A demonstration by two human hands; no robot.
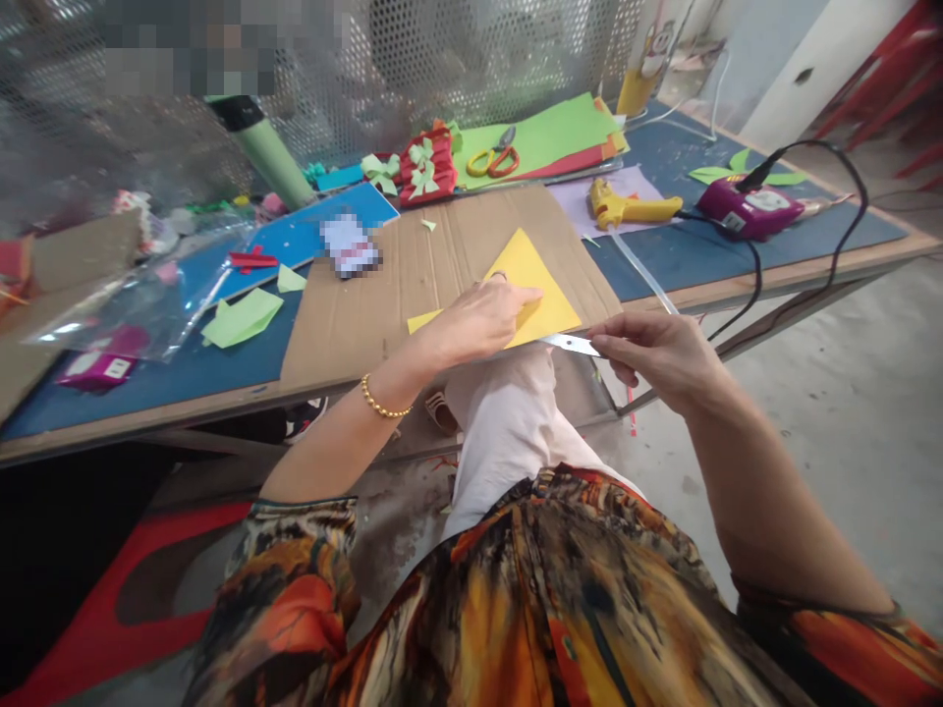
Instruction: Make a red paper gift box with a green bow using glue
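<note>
My left hand presses down on a folded yellow paper. Its index finger is stretched out over the sheet. The paper comes to a point at its far end and lies at the front edge of a brown cardboard sheet. Between thumb and fingers, my right hand is closed on a thin metal blade with a small dark hole in it. The blade points left, its tip at the paper's near edge; whether it reaches under the paper is hard to tell.
A yellow glue gun and a purple device with a black cord lie at the right. Behind the cardboard are scissors on green sheets. Green paper scraps and a clear plastic bag lie left.
</note>
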